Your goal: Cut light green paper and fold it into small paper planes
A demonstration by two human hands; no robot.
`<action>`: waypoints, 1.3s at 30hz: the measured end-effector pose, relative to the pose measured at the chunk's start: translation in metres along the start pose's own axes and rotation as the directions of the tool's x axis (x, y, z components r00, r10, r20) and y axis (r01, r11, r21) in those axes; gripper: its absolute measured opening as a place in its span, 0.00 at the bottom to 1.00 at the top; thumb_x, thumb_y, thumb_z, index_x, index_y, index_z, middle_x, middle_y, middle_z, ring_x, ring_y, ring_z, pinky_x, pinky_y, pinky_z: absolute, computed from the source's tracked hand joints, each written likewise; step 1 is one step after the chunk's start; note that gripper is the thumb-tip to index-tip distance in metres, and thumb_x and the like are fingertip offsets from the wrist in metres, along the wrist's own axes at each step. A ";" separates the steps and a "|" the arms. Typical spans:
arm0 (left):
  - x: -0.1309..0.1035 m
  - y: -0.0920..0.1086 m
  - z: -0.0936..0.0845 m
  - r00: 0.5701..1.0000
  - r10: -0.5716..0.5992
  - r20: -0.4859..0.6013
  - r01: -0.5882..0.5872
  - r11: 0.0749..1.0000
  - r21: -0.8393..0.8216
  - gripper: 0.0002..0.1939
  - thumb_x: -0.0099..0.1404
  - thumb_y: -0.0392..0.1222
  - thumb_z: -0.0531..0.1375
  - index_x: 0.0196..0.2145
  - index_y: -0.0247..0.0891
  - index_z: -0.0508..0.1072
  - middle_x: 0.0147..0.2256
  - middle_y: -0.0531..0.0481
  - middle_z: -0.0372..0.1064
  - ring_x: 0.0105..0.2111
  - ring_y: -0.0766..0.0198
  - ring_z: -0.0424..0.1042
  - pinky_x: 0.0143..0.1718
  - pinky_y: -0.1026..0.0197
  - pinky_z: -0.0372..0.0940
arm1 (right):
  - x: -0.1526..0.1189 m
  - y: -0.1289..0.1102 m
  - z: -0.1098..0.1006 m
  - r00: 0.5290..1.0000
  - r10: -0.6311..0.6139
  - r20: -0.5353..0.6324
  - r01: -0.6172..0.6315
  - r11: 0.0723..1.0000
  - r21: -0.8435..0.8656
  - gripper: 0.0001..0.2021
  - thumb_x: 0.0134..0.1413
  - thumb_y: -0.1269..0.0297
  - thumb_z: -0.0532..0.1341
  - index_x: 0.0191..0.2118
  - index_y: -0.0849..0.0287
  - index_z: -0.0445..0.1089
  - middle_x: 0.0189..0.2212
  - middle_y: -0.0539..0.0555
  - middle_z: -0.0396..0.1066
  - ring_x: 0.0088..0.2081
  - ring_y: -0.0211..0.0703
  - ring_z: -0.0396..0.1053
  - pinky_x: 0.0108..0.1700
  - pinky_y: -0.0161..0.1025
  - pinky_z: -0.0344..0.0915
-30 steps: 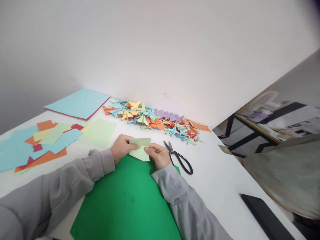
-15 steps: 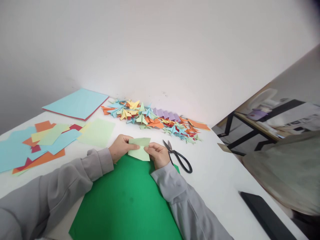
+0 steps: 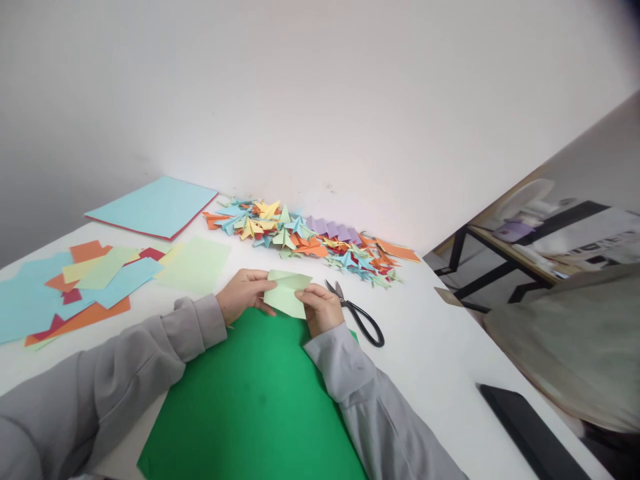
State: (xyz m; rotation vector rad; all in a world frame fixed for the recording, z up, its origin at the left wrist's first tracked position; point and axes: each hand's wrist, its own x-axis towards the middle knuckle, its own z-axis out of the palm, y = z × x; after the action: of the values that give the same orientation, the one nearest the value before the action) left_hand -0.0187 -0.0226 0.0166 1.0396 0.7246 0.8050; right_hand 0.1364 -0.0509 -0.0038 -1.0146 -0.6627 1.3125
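Note:
Between my two hands is a small pale green sheet of paper (image 3: pixel 286 297), with a crease showing across it. My left hand (image 3: pixel 246 292) pinches its left edge between thumb and fingers. At the right edge, my right hand (image 3: pixel 321 308) grips the same sheet, thumb on top. Both hands are just above the far end of a large green sheet (image 3: pixel 250 400) on the white table. Black-handled scissors (image 3: pixel 361 316) lie right of my right hand, blades pointing away and partly spread.
Along the wall lies a heap of folded paper planes (image 3: pixel 280 227) in several colours, with purple pleated paper (image 3: pixel 334 230) among them. Cut coloured paper pieces (image 3: pixel 90 280) spread at the left, before a blue stack (image 3: pixel 155 205). A black flat object (image 3: pixel 530 427) lies at the right edge.
The pale green sheet has shifted slightly right and turned a little between my fingers. My left thumb has slid toward its left edge. My right hand has moved slightly right.

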 end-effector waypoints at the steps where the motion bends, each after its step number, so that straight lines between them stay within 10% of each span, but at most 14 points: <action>1: 0.000 0.001 -0.001 1.000 0.009 0.027 -0.008 0.999 -0.032 0.15 0.47 0.40 0.63 0.31 0.26 0.72 0.22 0.46 0.68 0.22 0.63 0.68 0.21 0.58 0.68 | 0.000 -0.001 0.000 1.000 0.005 -0.013 -0.005 1.000 0.010 0.07 0.21 0.72 0.67 0.15 0.58 0.70 0.14 0.47 0.69 0.16 0.35 0.63 0.21 0.34 0.60; 11: -0.002 0.002 -0.004 1.000 0.002 0.025 -0.002 1.000 -0.011 0.18 0.50 0.33 0.57 0.41 0.25 0.71 0.21 0.45 0.70 0.19 0.63 0.69 0.19 0.60 0.67 | 0.000 -0.004 0.001 0.997 -0.001 -0.073 0.005 0.999 0.047 0.07 0.20 0.74 0.66 0.13 0.58 0.69 0.12 0.46 0.67 0.17 0.36 0.64 0.22 0.36 0.61; 32: 0.000 -0.001 -0.002 0.986 0.092 -0.142 -0.072 0.988 0.138 0.14 0.40 0.38 0.68 0.26 0.29 0.73 0.20 0.49 0.71 0.17 0.67 0.69 0.18 0.65 0.67 | -0.004 -0.004 -0.003 0.995 -0.040 0.091 0.044 0.998 -0.033 0.09 0.29 0.65 0.65 0.25 0.58 0.74 0.18 0.50 0.71 0.22 0.42 0.68 0.25 0.39 0.63; 39: -0.001 -0.003 -0.001 0.975 0.188 -0.120 -0.148 0.948 0.280 0.11 0.43 0.38 0.66 0.26 0.30 0.73 0.18 0.51 0.69 0.15 0.68 0.68 0.18 0.66 0.65 | -0.002 0.003 -0.002 0.990 -0.105 0.090 0.124 0.965 -0.230 0.13 0.32 0.56 0.67 0.21 0.61 0.72 0.12 0.47 0.64 0.14 0.30 0.55 0.17 0.31 0.50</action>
State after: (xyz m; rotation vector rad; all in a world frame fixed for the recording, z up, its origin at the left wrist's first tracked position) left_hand -0.0194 -0.0241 0.0138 1.3116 0.8967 0.9556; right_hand 0.1364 -0.0536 -0.0074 -1.1025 -0.9400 1.1953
